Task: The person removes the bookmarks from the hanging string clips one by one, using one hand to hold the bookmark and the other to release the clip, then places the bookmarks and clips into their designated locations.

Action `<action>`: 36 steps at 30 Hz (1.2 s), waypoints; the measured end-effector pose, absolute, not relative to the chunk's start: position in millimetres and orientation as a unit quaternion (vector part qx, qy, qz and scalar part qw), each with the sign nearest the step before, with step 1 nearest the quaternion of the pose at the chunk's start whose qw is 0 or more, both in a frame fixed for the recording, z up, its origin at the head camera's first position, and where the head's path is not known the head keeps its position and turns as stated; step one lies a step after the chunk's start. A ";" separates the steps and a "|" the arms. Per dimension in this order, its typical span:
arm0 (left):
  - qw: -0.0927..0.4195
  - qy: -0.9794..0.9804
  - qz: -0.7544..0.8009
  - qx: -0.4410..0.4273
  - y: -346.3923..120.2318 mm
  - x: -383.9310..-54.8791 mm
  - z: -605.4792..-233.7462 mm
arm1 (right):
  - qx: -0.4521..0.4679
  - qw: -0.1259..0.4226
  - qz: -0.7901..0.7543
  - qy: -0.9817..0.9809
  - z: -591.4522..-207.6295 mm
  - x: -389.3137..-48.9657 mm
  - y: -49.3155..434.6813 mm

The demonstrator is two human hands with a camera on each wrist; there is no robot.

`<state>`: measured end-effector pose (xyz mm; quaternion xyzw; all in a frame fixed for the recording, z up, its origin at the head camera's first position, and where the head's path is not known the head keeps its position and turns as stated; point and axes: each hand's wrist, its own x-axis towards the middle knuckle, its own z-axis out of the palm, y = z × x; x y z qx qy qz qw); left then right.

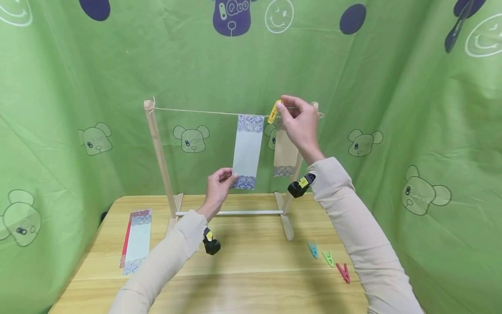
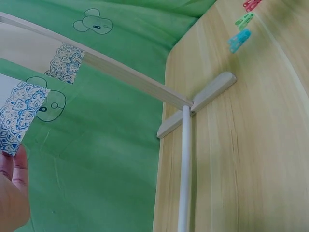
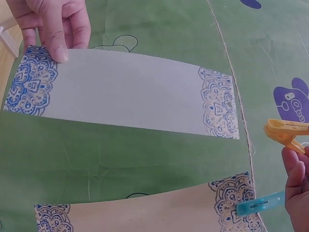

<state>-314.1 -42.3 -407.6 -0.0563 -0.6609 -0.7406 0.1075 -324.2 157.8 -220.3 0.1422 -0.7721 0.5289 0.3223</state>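
Note:
My left hand (image 1: 217, 189) pinches the lower left corner of a white paper strip (image 1: 247, 150) with blue lace patterns at both ends. The strip stands upright, its top edge close to the string (image 1: 196, 110). My right hand (image 1: 301, 124) pinches a yellow clothespin (image 1: 273, 112) just right of that edge, near the string. In the right wrist view the yellow clothespin is apart from the paper. A beige strip (image 1: 285, 152) with similar patterned ends hangs from the string, held by a blue clothespin (image 3: 260, 203) beside my right fingers.
The string spans a wooden frame with two posts (image 1: 158, 152) and a white crossbar (image 1: 251, 213). On the table (image 1: 235, 279), blue (image 1: 312, 250), green (image 1: 328, 259) and red (image 1: 343, 273) clothespins lie at right. White (image 1: 138, 240) and red (image 1: 126, 242) strips overlap at left.

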 end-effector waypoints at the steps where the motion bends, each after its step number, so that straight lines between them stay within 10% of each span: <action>1: 0.107 -0.661 -0.741 -0.057 -42.9 -313.9 -407.5 | 0.141 0.323 0.531 -0.771 -220.8 -323.8 158.4; 36: 0.092 -0.655 -0.748 -0.058 -58.1 -292.3 -417.0 | 0.119 0.328 0.564 -0.748 -243.5 -306.8 182.5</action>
